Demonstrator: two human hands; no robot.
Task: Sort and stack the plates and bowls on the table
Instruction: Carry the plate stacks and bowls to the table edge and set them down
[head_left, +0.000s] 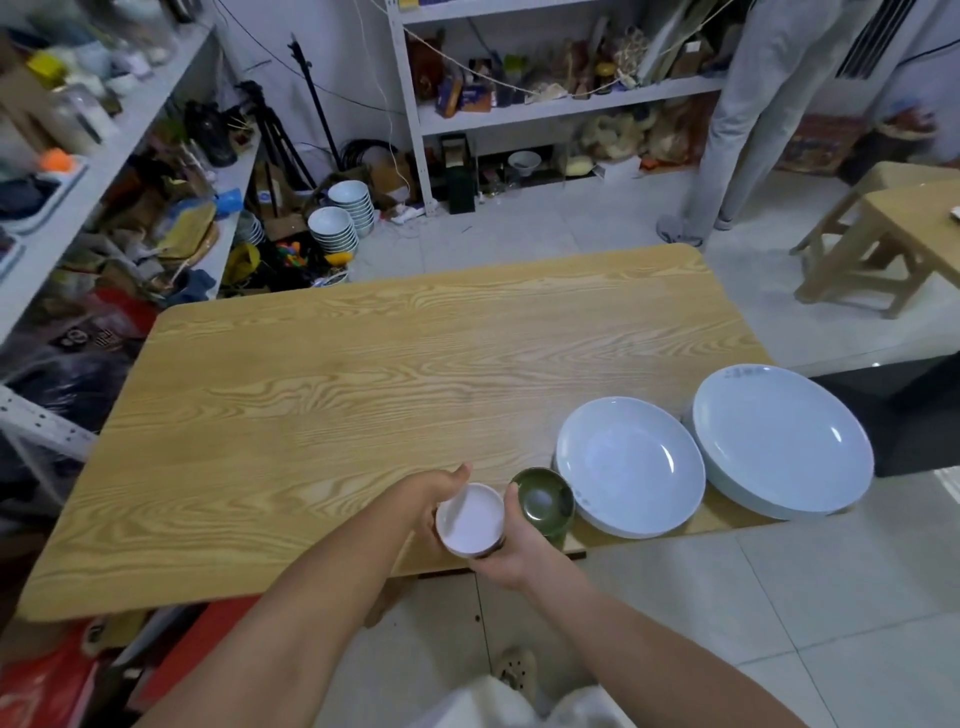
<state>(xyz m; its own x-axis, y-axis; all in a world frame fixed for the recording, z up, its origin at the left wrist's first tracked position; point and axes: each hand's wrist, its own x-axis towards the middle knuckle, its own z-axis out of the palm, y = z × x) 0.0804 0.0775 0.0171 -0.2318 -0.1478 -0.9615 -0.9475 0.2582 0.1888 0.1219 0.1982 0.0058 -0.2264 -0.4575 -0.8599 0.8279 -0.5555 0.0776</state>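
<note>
Over the near edge of the wooden table (322, 405) I hold a small white bowl (470, 519) between both hands. My left hand (434, 493) curls round its left side and my right hand (511, 553) grips it from below and the right. A small dark green bowl (543, 501) sits just right of it, touching my right hand's fingers. Further right lie a pale blue plate (628, 465) and a larger pale blue plate (779, 441), which seems to rest on a stack.
Stacks of white bowls (340, 218) stand on the floor beyond the table. Cluttered shelves (104, 156) line the left and back walls. A person (737, 130) stands at the back right near a wooden stool (883, 244). A dark block (914, 415) sits beside the large plate.
</note>
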